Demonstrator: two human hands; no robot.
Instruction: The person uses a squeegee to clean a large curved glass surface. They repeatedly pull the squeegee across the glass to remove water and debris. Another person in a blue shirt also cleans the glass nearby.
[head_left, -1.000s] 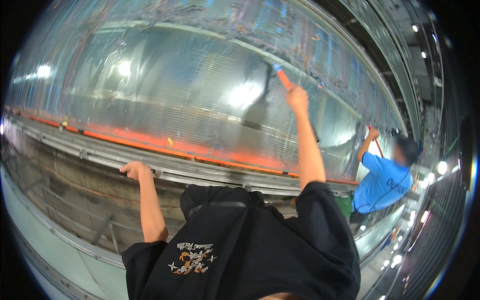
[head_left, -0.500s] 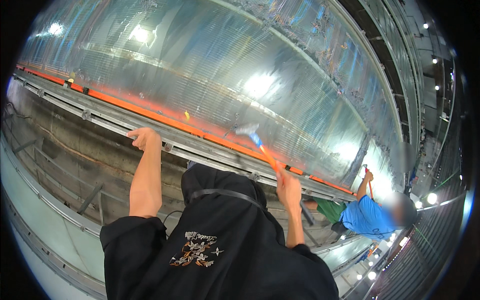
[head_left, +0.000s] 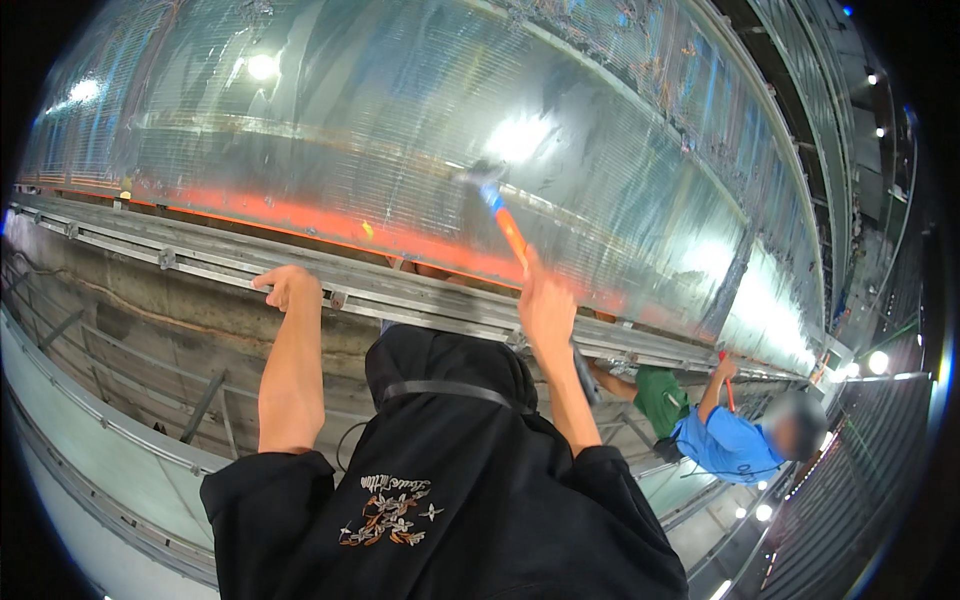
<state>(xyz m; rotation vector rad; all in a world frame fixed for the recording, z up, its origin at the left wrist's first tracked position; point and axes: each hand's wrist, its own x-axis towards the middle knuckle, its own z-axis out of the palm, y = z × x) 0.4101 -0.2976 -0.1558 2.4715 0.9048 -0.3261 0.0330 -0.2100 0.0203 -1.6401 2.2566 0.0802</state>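
My right hand (head_left: 547, 308) is closed around the orange handle of a scraper (head_left: 509, 232). The tool has a blue neck and a flat grey head, slightly blurred, which lies against a large ribbed, translucent panel (head_left: 330, 170). A dark handle end shows below my wrist. My left hand (head_left: 291, 288) is on the metal rail (head_left: 420, 298) along the panel's lower edge, fingers curled over it and one finger pointing left. Wet-looking streaks and glare cover the panel around the scraper.
A co-worker in a blue shirt (head_left: 725, 440) works at the right, holding a red-handled tool (head_left: 730, 393) near the panel. Several loose shreds cling along the panel's upper part (head_left: 620, 40). Behind the rail runs a metal frame (head_left: 205, 405) with pale panels. A yellow scrap (head_left: 368, 230) sticks near the orange-red band.
My right hand has pushed the scraper farther up the panel, away from the rail. My left hand stays on the rail. The co-worker's arm has lowered slightly, and the view has shifted.
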